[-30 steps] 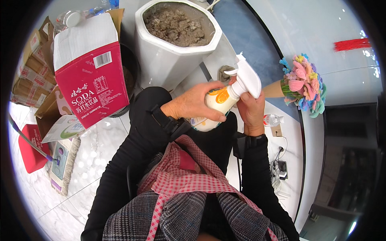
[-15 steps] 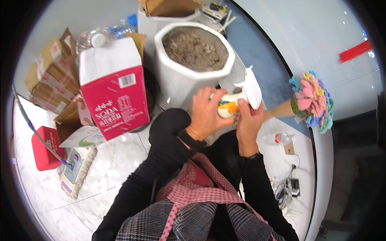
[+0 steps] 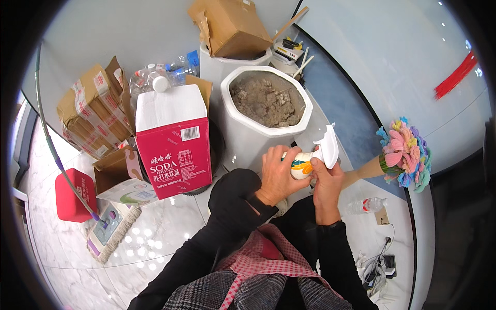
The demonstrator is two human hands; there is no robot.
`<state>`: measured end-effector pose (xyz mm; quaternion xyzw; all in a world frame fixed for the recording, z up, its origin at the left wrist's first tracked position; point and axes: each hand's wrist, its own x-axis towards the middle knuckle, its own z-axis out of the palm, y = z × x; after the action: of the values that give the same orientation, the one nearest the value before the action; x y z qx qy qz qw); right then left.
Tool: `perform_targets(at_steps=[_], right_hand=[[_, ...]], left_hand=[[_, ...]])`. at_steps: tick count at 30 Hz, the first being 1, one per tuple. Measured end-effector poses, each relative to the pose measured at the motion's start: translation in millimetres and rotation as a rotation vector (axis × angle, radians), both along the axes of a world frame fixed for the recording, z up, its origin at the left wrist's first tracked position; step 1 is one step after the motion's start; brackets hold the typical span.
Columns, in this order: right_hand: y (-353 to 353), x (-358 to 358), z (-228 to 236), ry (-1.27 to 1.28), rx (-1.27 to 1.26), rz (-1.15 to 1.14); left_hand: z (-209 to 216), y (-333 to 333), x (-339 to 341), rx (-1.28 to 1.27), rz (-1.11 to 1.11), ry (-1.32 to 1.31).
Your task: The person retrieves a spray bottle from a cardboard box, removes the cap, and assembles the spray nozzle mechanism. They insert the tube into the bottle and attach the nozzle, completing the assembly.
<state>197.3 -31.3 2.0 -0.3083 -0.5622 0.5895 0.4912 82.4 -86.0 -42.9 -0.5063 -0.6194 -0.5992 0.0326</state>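
Note:
A white spray bottle with an orange and green label is tilted between my hands, its white trigger head pointing up and to the right. My left hand is wrapped round the bottle's body. With thumb and fingers, my right hand grips it close to the neck, just under the trigger head. The fingers partly cover the label and hide the bottle's base. Just beyond my hands stands a white eight-sided planter filled with dry grey-brown soil.
A pink and white drink carton stands left of the planter, with plastic bottles behind it. Farther left are a taped cardboard box, a red bin and a flat mop. Crafted flowers and a clear bottle are on the right.
The view has tilted up, so the surroundings appear lower and the cardboard box on the rear planter shows more. Both hands keep their grip on the spray bottle.

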Motion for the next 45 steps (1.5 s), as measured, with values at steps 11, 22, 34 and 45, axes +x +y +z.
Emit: perform_targets(at_steps=[11,22,34,45], right_hand=[[2.1,8.0,17.3,-0.099,0.027,0.211],[11.2,13.1,6.3,-0.008,0.028,0.231],[23.4,32.5,33.2,-0.223,0.134,0.224],[44.8,6.6,91.5,-1.051,0.427,0.373]], left_hand=[[-5.0,4.4,-4.8,0.000,-0.079,-0.059],[1.9,0.4,-2.7,-0.048,-0.169,-0.073],[-0.6,0.0,-4.6,-0.104,-0.061,-0.025],[-8.9,5.2,-4.0,-0.141,-0.136,-0.004]])
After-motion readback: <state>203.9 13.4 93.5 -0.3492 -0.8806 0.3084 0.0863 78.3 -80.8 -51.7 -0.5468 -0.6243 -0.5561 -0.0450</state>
